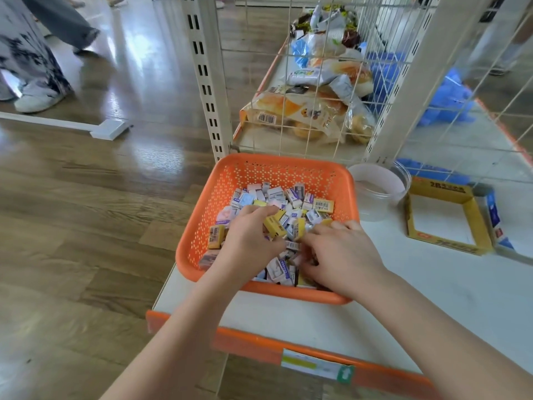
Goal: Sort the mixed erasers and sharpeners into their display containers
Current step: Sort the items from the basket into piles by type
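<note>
The left hand (249, 238) is inside the orange basket (225, 197), palm down, with thumb and curled fingers clamped on a yellow-sleeved eraser (274, 226) raised slightly above the pile. The right hand (343, 252) is also in the basket, just beside the left. Its fingers are bent down into the pile, with the fingertips close to the yellow-sleeved eraser. Whether this hand grasps any item cannot be determined, because the fingertips are buried among the pieces. The mixed erasers (291, 197), mostly small wrapped blocks in white, yellow, blue and pink sleeves, fill the basket floor in a loose heap; sharpeners cannot be told apart at this resolution. The basket stands on a white shelf (288, 316), near its left end, and the shelf front carries an orange edge strip (253, 342) with a price label (317, 368). To the right of the basket, nearly touching its far corner, stands a clear round jar (377, 192). Further right lies an open-topped yellow cardboard box (438, 192), with a blue-and-white box (494, 217) against its right side. Behind the basket rises a wire grid panel (288, 82), and bagged bread (300, 111) lies on the shelf beyond it. Wood-pattern flooring (86, 212) extends to the left.
</note>
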A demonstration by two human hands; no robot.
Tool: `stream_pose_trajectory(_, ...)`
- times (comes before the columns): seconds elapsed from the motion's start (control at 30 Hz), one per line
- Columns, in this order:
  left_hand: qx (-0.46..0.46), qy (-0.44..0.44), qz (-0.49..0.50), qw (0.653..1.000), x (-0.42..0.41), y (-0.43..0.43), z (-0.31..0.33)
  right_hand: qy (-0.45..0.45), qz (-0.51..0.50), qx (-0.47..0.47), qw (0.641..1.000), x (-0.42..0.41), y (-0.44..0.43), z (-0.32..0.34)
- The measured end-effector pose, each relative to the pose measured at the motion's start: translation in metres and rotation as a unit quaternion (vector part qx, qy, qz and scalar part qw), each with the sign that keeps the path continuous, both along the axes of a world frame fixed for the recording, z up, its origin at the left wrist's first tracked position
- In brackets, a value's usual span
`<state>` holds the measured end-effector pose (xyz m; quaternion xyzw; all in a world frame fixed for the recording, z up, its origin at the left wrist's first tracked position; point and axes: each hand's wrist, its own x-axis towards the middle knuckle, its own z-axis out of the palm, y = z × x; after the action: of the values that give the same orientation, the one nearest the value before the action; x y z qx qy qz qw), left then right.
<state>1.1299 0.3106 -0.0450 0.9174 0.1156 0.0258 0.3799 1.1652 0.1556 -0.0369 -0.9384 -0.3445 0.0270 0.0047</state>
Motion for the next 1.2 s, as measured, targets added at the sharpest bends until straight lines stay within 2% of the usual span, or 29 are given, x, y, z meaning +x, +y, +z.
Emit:
stream_pose_trajectory(0.13,-0.009,-0.025,0.029,0.999,0.000,-0.002,0.004,-0.014,-0.006,0.024,1.000,0.002,0.000,-0.002)
stream_pose_trajectory(0.23,-0.059,-0.034,0.070,0.995,-0.001,-0.001,0.007,-0.025,-0.018,0.032,0.999,0.010,0.004,-0.004)
stream_pose_trajectory(0.3,-0.118,-0.042,0.090,0.988,-0.003,0.000,0.011,-0.016,-0.006,0.005,1.000,0.016,0.007,-0.007)
stream_pose_trajectory(0.4,-0.160,-0.049,0.107,0.980,-0.004,0.000,0.014,-0.032,0.008,-0.042,0.999,0.018,0.013,-0.009)
stream_pose_trajectory(0.63,-0.141,-0.068,0.119,0.981,-0.004,-0.002,0.015,-0.044,-0.004,0.006,0.999,0.018,0.015,-0.011)
stream_pose_trajectory(0.7,-0.135,-0.081,0.120,0.980,-0.004,-0.003,0.019,-0.030,-0.006,0.058,0.998,0.017,0.012,-0.007)
stream_pose_trajectory(0.73,-0.135,-0.087,0.117,0.980,-0.004,-0.005,0.023,-0.016,-0.014,0.112,0.993,0.016,0.008,-0.002)
stream_pose_trajectory(0.83,-0.161,-0.093,0.088,0.979,0.000,-0.015,0.036,0.032,-0.047,0.285,0.957,0.014,-0.018,0.013)
stream_pose_trajectory(0.93,-0.205,-0.081,0.024,0.975,0.006,-0.041,0.055,0.061,-0.122,0.398,0.907,0.017,-0.062,0.018)
stream_pose_trajectory(1.0,-0.231,-0.057,-0.026,0.971,0.013,-0.065,0.062,0.042,-0.174,0.411,0.894,0.023,-0.099,0.014)
stream_pose_trajectory(1.1,-0.268,-0.007,-0.106,0.957,0.023,-0.113,0.058,0.024,-0.255,0.382,0.888,0.031,-0.158,0.003)
stream_pose_trajectory(1.2,-0.145,0.013,-0.192,0.970,0.037,-0.166,0.039,0.039,-0.304,0.378,0.874,0.029,-0.203,-0.010)
